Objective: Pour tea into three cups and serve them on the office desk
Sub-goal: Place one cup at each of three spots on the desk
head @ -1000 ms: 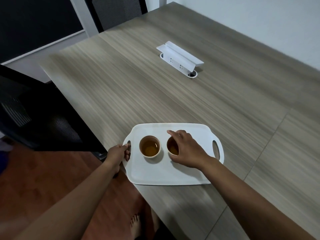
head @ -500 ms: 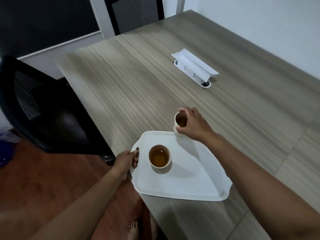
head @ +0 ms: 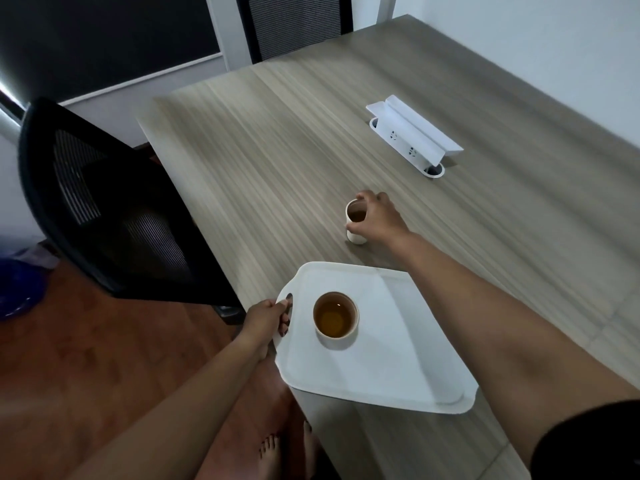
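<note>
Cup (head: 356,223) of tea at frame centre, on counter (head: 277,140), right hand (head: 377,220) fingers wrapped round rim. Abrupt release: slop. Left hand (head: 266,320) fingers grip tray (head: 398,358) handle; tray overhangs edge, second cup (head: 335,318) could slide.

Two cups with tea: one cup on desk (head: 355,221), one cup on tray (head: 335,319). One white tray (head: 388,368). One wooden desk (head: 277,161). One white socket box (head: 412,135) on desk. Two black mesh chairs: near chair (head: 114,209), far chair (head: 294,24). Two hands: left hand (head: 265,322), right hand (head: 379,220).
</note>
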`<action>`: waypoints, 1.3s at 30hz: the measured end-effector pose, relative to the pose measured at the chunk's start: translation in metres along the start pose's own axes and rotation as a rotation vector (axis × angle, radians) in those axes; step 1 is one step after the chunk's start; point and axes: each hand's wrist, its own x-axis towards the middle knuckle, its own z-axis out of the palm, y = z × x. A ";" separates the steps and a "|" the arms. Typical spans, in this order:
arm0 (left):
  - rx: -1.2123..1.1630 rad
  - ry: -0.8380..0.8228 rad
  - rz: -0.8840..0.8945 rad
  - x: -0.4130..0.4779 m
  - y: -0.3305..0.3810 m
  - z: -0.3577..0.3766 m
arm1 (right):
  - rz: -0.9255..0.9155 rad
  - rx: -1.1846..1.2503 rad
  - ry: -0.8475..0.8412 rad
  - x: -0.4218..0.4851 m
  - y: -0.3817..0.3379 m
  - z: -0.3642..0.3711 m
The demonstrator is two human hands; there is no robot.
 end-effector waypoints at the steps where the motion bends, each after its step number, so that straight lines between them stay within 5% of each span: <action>1: -0.003 0.002 -0.001 0.000 0.000 0.000 | 0.004 -0.007 -0.010 0.001 -0.001 0.000; 6: -0.004 -0.003 -0.006 0.000 0.000 -0.001 | 0.024 -0.023 -0.037 -0.005 0.001 -0.003; 10: 0.009 -0.013 -0.008 -0.001 0.001 -0.001 | 0.049 -0.008 0.154 -0.029 0.015 -0.012; 13: 0.030 -0.003 0.002 -0.001 0.001 -0.001 | 0.160 -0.110 0.249 -0.066 0.051 -0.015; 19: 0.072 0.019 0.013 -0.002 0.000 0.001 | 0.496 -0.307 0.184 -0.148 0.149 0.002; 28: 0.112 0.037 0.033 -0.001 -0.003 -0.004 | 0.577 0.402 0.277 -0.185 0.182 0.007; 39: 0.077 0.017 0.034 -0.046 -0.042 -0.050 | 0.520 0.518 0.387 -0.235 0.143 0.025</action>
